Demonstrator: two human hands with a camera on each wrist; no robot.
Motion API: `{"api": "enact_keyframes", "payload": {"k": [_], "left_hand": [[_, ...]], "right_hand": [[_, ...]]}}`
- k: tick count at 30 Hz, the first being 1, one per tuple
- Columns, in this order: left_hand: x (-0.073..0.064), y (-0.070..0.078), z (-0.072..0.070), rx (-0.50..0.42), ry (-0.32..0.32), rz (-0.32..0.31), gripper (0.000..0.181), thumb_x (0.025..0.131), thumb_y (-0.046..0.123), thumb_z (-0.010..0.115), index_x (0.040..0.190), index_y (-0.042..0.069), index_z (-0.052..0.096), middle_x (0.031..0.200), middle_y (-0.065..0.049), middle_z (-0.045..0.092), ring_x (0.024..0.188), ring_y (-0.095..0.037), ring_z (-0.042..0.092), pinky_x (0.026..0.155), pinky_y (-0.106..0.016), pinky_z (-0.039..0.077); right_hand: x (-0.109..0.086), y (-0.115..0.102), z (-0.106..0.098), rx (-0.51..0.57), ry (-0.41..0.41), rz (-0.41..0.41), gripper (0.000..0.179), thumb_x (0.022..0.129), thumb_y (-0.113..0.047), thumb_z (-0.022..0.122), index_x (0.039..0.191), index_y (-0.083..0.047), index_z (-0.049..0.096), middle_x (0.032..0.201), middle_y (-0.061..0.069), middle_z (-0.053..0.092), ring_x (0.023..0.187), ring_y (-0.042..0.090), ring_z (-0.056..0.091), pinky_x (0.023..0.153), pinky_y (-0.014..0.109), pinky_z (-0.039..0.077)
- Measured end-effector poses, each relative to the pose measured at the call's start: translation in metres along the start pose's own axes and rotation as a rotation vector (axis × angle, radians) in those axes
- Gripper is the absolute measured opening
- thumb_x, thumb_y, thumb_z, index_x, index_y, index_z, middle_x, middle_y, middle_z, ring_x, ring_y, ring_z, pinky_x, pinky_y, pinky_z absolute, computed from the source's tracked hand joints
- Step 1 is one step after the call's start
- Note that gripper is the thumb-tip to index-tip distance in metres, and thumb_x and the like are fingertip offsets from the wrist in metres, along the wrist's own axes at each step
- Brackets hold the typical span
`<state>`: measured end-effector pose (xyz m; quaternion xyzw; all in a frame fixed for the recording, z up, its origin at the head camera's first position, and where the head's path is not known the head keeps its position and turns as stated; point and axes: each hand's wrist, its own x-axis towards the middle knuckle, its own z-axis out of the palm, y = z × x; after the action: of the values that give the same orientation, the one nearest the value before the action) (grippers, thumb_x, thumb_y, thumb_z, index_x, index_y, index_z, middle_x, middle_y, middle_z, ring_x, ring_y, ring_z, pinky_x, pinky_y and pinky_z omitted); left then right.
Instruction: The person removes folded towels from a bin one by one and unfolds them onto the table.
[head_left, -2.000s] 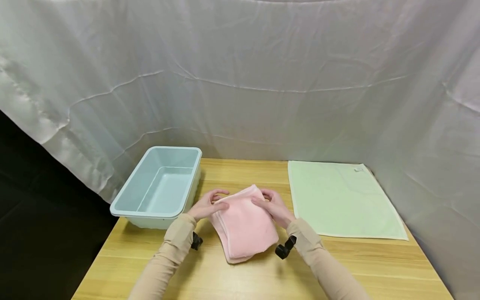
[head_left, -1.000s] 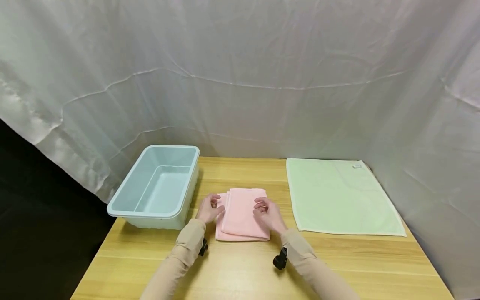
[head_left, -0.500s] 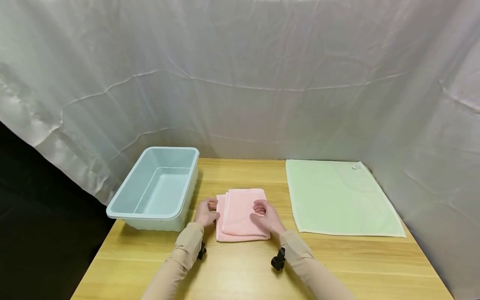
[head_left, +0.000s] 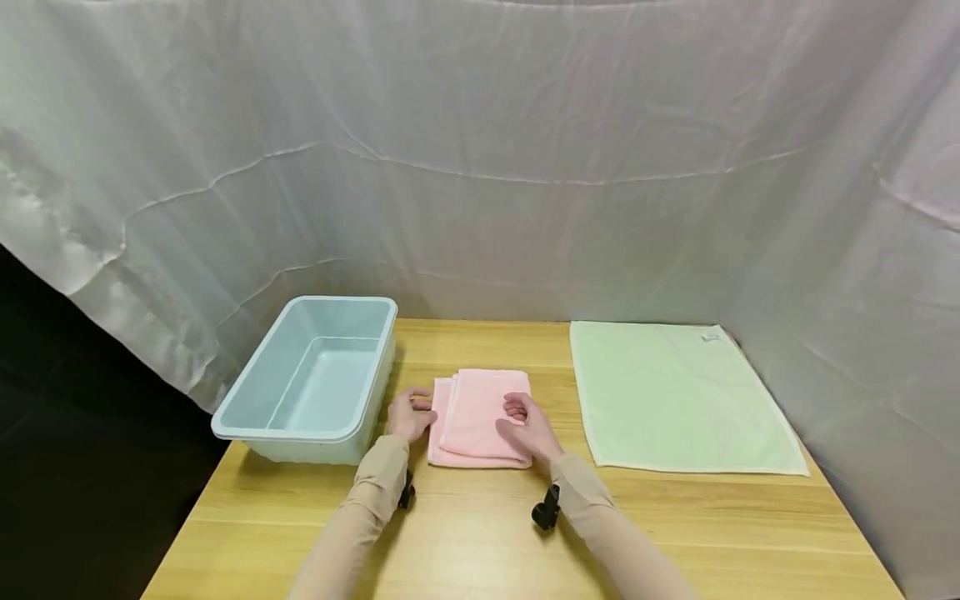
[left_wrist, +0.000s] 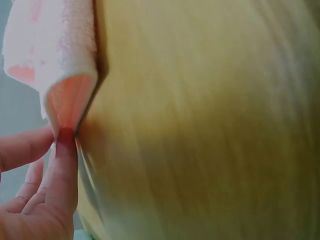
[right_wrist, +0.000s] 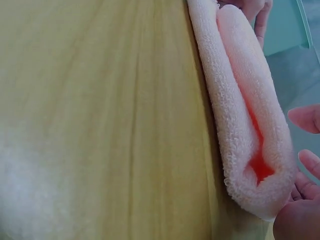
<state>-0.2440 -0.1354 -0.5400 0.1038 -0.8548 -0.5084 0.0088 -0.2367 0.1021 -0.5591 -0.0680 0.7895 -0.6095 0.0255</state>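
Note:
A folded pink towel (head_left: 487, 417) lies on the wooden table between the two hands, its layers slightly staggered at the left. The left hand (head_left: 410, 415) is at its left edge; in the left wrist view, thumb and finger (left_wrist: 62, 172) pinch the edge where the layers come together. At the opposite side the right hand (head_left: 528, 427) has loosely bent, spread fingers, with its thumb against the towel. The right wrist view shows the rounded fold of the towel (right_wrist: 245, 115) beside that thumb (right_wrist: 297, 220).
To the left stands a light blue plastic basin (head_left: 300, 432), close to the left forearm. A pale green towel (head_left: 682, 400) is spread flat at the right on the wooden table (head_left: 480, 533). Grey curtains (head_left: 480, 125) hang behind the table. A black camera (head_left: 546, 508) sits at the right wrist.
Two seconds ago both hands held the pink towel tilted up; it was then laid flat. Since half a second ago, it has shifted slightly away from the person and to the left.

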Motion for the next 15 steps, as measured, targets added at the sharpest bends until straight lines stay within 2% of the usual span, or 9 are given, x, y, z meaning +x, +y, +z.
{"api": "enact_keyframes", "payload": {"k": [4, 7, 12, 15], "left_hand": [[0.0, -0.001, 0.0, -0.051, -0.007, 0.013, 0.039, 0.079, -0.01, 0.072, 0.117, -0.005, 0.066, 0.106, -0.026, 0.075, 0.096, -0.036, 0.074, 0.076, -0.034, 0.062], [-0.002, -0.003, 0.001, -0.106, -0.001, 0.031, 0.038, 0.079, -0.014, 0.069, 0.116, -0.007, 0.066, 0.11, -0.028, 0.073, 0.099, -0.037, 0.073, 0.079, -0.034, 0.062], [-0.004, -0.003, 0.002, -0.219, 0.01, 0.109, 0.034, 0.082, -0.016, 0.065, 0.116, -0.013, 0.064, 0.112, -0.033, 0.07, 0.105, -0.042, 0.069, 0.09, -0.036, 0.061], [-0.004, -0.003, 0.002, -0.256, -0.012, 0.125, 0.033, 0.087, -0.013, 0.065, 0.12, -0.014, 0.061, 0.113, -0.033, 0.07, 0.106, -0.043, 0.069, 0.089, -0.036, 0.061]], "right_hand": [[-0.001, -0.002, 0.001, -0.047, 0.008, -0.037, 0.047, 0.082, 0.003, 0.071, 0.127, 0.008, 0.057, 0.108, 0.024, 0.063, 0.101, 0.029, 0.06, 0.096, 0.034, 0.052], [-0.005, -0.008, 0.004, -0.078, 0.018, -0.083, 0.045, 0.082, 0.003, 0.071, 0.125, 0.006, 0.059, 0.099, 0.02, 0.063, 0.089, 0.019, 0.057, 0.082, 0.021, 0.049], [-0.01, -0.021, 0.016, -0.021, 0.01, -0.132, 0.041, 0.083, 0.004, 0.071, 0.122, 0.007, 0.061, 0.092, 0.02, 0.063, 0.078, 0.01, 0.053, 0.071, 0.014, 0.043], [-0.009, -0.027, 0.024, 0.033, -0.024, -0.132, 0.041, 0.084, 0.007, 0.071, 0.123, 0.009, 0.06, 0.092, 0.024, 0.065, 0.077, 0.008, 0.054, 0.07, 0.013, 0.045]]}}
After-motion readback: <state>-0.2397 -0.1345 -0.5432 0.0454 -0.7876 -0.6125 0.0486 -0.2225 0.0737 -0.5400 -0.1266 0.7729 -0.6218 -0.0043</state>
